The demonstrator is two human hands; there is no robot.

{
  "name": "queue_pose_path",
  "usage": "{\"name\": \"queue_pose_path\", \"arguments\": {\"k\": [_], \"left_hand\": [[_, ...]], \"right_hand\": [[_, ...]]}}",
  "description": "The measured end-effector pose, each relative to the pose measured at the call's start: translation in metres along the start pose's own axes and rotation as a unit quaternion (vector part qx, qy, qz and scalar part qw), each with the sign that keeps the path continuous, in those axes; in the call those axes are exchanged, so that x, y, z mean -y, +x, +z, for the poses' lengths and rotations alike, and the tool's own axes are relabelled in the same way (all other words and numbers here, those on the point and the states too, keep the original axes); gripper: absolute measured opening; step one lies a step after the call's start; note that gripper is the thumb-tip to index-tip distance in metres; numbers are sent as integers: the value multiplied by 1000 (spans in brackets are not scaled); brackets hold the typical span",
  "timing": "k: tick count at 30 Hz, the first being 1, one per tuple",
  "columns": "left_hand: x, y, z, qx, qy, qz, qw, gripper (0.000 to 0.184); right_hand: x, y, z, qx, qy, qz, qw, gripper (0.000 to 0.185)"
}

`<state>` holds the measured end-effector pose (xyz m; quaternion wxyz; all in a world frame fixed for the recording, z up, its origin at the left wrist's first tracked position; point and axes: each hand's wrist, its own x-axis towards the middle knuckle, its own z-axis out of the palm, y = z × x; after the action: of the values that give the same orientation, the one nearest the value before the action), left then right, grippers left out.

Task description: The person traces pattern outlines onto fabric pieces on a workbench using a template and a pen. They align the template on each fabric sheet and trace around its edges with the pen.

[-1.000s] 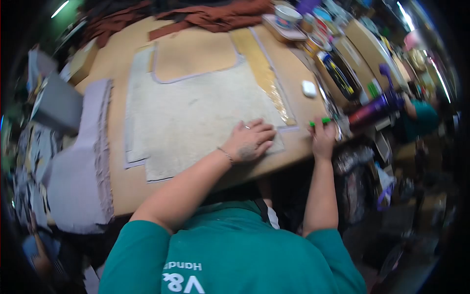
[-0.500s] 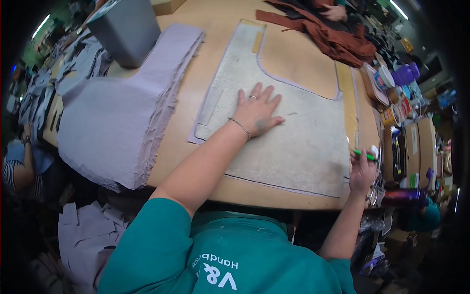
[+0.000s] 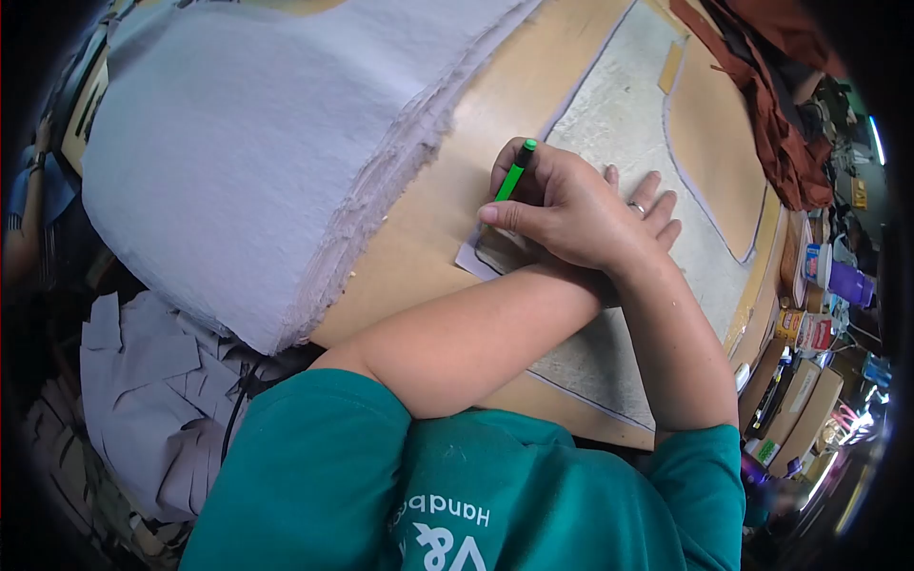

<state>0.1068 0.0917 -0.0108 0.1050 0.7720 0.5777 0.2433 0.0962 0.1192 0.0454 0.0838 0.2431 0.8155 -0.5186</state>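
Note:
My right hand (image 3: 571, 205) grips a green pen (image 3: 515, 171) and is crossed over my left forearm, near the left edge of a pale grey pattern sheet (image 3: 619, 95). Fingers spread, my left hand (image 3: 652, 209) lies flat on the sheet, partly hidden behind the right wrist; a ring shows on one finger. Lilac fabric (image 3: 473, 262) peeks out beneath the sheet's lower left corner. The pen's lower end is hidden by my fingers.
A thick stack of lilac fabric (image 3: 248, 143) covers the table's left part. Rust-brown cloth (image 3: 790, 143) lies at the upper right. Tubs, a purple container (image 3: 850, 284) and boxes (image 3: 804, 404) line the right edge. Fabric scraps (image 3: 152, 390) lie low on the left, near another person's arm (image 3: 33, 195).
The view has turned towards the left side of the table. My right hand has moved with the green pen from the sheet's right side across my left forearm. My left hand stays flat on the sheet.

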Motion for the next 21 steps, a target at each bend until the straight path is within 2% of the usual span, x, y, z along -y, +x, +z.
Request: {"name": "queue_pose_path", "arguments": {"k": [6,9,11,12,13,15,17,18,21], "left_hand": [[-2,1,2,-5,-8,-12,1000,61],[1,0,8,-58,-41,-9,997,59],[-1,9,16,-31,-101,-45,993,57],[-3,14,17,-17,-132,-61,989,55],[-7,15,7,-1,-102,-74,992,54],[-13,9,-14,35,-45,-104,993,53],[-12,11,-22,60,-69,-99,991,56],[-13,10,-20,41,-74,-102,991,58],[-12,12,-22,44,-82,-99,991,58]], "right_hand": [[0,-1,8,-16,-9,-55,998,22],[4,-3,-7,-67,-81,-37,994,19],[-6,6,-31,-127,-71,-1,989,18],[-21,14,-44,-175,-57,-25,983,18],[-28,22,-60,-204,-26,-24,978,19],[-47,42,-96,-306,-109,-38,945,24],[-70,67,-134,-350,-93,-28,932,26],[-80,80,-153,-370,-83,-23,925,27],[-106,115,-207,-413,-121,-54,901,21]]}}
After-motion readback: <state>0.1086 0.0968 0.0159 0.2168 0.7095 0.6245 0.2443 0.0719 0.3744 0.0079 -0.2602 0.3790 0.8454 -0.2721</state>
